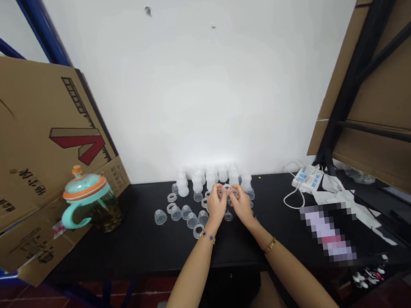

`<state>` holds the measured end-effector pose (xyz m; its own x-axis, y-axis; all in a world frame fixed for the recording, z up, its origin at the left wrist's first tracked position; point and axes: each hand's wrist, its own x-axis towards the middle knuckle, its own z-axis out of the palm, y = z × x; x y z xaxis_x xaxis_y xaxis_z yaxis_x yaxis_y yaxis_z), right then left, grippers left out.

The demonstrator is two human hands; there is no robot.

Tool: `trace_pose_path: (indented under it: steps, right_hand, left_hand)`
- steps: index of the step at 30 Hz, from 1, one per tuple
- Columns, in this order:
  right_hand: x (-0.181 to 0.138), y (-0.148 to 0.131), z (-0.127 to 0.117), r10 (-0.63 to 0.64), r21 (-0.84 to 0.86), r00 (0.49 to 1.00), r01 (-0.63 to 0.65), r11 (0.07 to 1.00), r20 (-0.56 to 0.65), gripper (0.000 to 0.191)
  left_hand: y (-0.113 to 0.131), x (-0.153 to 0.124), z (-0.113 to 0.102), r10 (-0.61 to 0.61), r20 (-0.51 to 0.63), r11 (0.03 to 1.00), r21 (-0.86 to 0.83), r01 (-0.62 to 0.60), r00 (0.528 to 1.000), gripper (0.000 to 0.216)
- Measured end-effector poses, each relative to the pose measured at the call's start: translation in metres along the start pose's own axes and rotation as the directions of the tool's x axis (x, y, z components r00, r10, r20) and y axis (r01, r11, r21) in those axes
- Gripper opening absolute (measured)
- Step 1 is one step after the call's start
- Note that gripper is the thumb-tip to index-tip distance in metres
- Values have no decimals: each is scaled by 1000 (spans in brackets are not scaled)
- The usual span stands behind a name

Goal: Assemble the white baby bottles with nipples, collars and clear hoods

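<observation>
Over the middle of the black table, my left hand (216,203) and my right hand (240,201) meet, fingertips closed on opposite sides of a white ring (226,187). It looks like a baby bottle's screw collar. Behind the hands stand several white bottles (197,181) in rows along the wall. To the left lie several clear dome caps (160,217) and loose collar rings (172,197). A clear nipple-like piece (228,216) rests on the table just below my hands. More caps and rings lie right of my right hand, partly hidden by it.
A large teal-handled jug (95,200) with an orange lid stands at the left beside cardboard (32,145). At the right lie a power strip (308,178) with a white cable, crumpled white paper (358,210) and a blurred-out item (329,233). The white wall (200,84) closes off the back.
</observation>
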<state>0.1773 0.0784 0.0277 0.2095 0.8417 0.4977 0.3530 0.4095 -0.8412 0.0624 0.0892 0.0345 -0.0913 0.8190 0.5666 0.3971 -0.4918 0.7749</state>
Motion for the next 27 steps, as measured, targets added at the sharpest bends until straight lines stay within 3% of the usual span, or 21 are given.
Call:
trace_pose_path:
  steps: [12, 27]
  right_hand:
    - [1, 3, -1, -21, -38, 1000, 21, 999, -11, 37]
    - [1, 7, 0, -39, -33, 999, 39, 999, -1, 36]
  left_hand:
    - [4, 1, -2, 63, 50, 996, 56, -66, 997, 22]
    - [4, 2, -2, 21, 49, 1000, -23, -20, 999, 20]
